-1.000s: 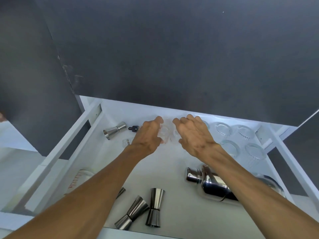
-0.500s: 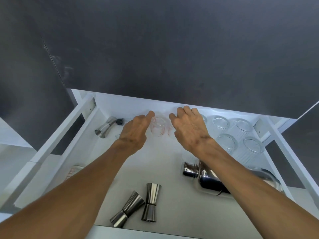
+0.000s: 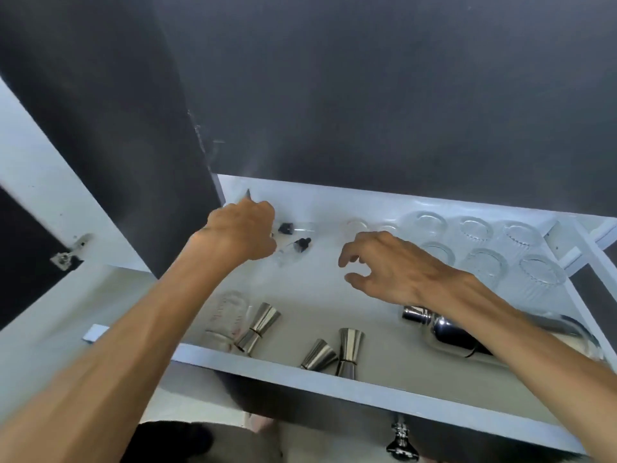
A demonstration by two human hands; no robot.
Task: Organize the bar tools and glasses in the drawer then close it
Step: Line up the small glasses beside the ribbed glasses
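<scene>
Well, your left hand (image 3: 238, 230) closes on something steel at the drawer's (image 3: 367, 379) back-left corner; your right hand (image 3: 387, 265) hovers open, empty. Only red gradations, unreadable, mark the measuring glass (image 3: 227, 317) beside the front jiggers (image 3: 258, 325).

Glasses (image 3: 480, 248) fill the drawer's (image 3: 334, 362) back right; jiggers (image 3: 334, 352) lie front.

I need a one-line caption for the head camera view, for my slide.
Left hand grips a jigger at the open drawer's back-left corner; right hand hovers open beside upright glasses.
</scene>
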